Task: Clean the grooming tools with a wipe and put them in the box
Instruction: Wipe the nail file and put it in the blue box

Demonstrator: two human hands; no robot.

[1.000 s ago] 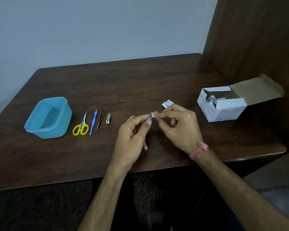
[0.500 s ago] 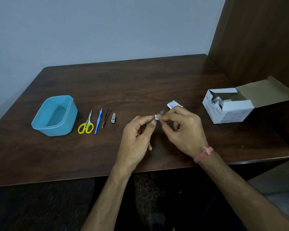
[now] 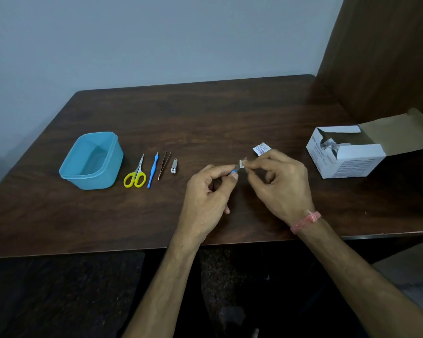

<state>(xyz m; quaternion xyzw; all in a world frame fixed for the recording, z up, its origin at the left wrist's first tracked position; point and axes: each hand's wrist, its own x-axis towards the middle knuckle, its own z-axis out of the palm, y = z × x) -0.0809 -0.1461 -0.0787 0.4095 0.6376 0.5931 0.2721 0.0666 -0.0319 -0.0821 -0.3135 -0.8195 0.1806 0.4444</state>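
Observation:
My left hand (image 3: 205, 196) pinches a small blue-handled tool (image 3: 235, 170) above the table's middle. My right hand (image 3: 279, 184) presses a small white wipe (image 3: 241, 164) around the tool's metal tip. Most of the tool is hidden in my left fist. To the left lie yellow-handled scissors (image 3: 135, 175), a blue-handled tool (image 3: 152, 170), tweezers (image 3: 163, 164) and a nail clipper (image 3: 174, 166) in a row. The open blue plastic box (image 3: 112, 164) stands left of them, with nothing visible inside.
A torn white wipe sachet (image 3: 261, 149) lies just beyond my right hand. An open white carton of wipes (image 3: 347, 164) sits at the right, its flap against a brown wooden wall panel (image 3: 388, 57). The table's front edge (image 3: 83, 252) is near my forearms.
The hands stay together at the tool's tip with small rubbing shifts. The camera view has drifted, so everything appears a little further right and up.

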